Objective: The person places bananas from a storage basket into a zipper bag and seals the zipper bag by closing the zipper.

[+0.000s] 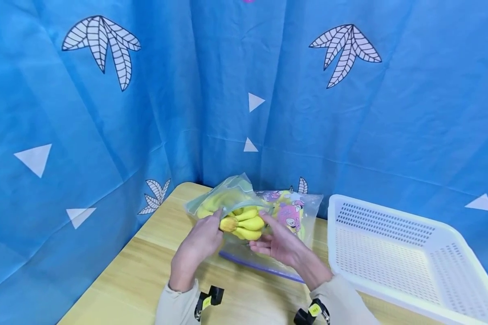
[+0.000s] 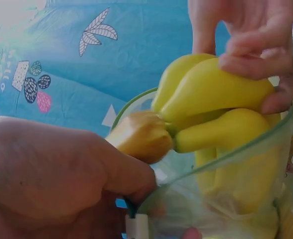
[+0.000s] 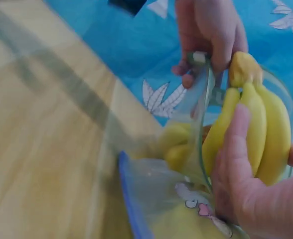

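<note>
A bunch of yellow bananas (image 1: 250,223) sits partly inside a clear zip bag (image 1: 231,189) with a green rim, its brown-tipped stem (image 2: 141,137) poking out of the mouth. My left hand (image 1: 199,239) pinches the bag's rim beside that stem, near a white zip slider (image 2: 137,226). On the other side, my right hand (image 3: 266,204) holds the bunch, thumb and fingers spread around the fruit within the bag's opening. More yellow fruit (image 3: 179,154) shows through the bag's wall.
Behind and right of the bananas lies a second clear bag (image 1: 313,212) with pink cartoon prints, a purple zip edge and yellow contents. A white perforated basket (image 1: 333,239) stands on the right of the wooden table (image 1: 118,280). Blue curtains (image 1: 227,67) hang close behind.
</note>
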`<move>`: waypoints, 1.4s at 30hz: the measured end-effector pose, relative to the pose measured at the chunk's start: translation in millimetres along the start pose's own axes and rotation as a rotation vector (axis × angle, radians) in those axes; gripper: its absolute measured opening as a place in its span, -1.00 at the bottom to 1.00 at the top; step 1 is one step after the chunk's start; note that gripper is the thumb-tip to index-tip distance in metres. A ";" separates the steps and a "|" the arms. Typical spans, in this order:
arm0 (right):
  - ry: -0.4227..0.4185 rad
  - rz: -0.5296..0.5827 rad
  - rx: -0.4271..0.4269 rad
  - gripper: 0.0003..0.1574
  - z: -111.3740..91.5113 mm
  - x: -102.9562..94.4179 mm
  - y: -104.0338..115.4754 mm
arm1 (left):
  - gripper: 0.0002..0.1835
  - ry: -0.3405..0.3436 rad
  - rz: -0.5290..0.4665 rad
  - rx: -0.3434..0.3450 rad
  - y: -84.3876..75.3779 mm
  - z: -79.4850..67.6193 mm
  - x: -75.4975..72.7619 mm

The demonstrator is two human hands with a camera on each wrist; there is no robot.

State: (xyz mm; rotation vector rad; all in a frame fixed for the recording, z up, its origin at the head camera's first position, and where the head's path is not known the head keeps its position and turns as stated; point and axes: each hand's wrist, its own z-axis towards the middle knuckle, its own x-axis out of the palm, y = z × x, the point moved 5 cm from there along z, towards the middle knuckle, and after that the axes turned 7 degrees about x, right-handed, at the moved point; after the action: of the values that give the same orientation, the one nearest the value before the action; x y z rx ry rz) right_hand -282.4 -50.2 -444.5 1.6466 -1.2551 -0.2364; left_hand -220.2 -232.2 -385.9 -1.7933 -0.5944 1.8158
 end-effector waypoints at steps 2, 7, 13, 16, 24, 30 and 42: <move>-0.025 -0.007 -0.027 -0.18 1.1 0.5 2.1 | -0.35 0.005 -0.001 -0.012 0.4 -3.2 0.1; -0.111 -0.047 -0.156 -0.08 -5.1 6.0 14.4 | -0.40 -0.054 0.011 -0.029 -3.6 -9.3 -6.1; -0.119 -0.176 -0.204 0.08 -3.5 27.6 23.0 | -0.39 -0.093 0.081 -0.030 -13.9 -8.5 -7.3; -0.128 -0.267 -0.179 0.07 4.0 35.5 26.6 | -0.36 -0.085 0.104 -0.066 -15.3 -7.1 -4.1; -0.107 -0.445 -0.112 -0.11 26.2 42.9 27.1 | -0.29 0.002 0.086 -0.126 -9.8 -1.6 8.9; -0.098 -0.116 -0.118 -0.19 47.2 42.6 5.9 | -0.28 -0.073 0.126 -0.074 1.1 -6.3 12.0; -0.163 0.166 -0.163 -0.72 62.0 62.8 -22.0 | -0.06 -0.306 0.167 0.086 28.8 -44.4 21.1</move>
State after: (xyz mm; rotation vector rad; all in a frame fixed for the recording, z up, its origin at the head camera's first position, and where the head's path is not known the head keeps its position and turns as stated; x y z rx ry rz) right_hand -282.1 -138.4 -466.6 1.3980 -1.4485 -0.3670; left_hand -177.3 -243.1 -421.8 -1.5599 -0.4809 2.2180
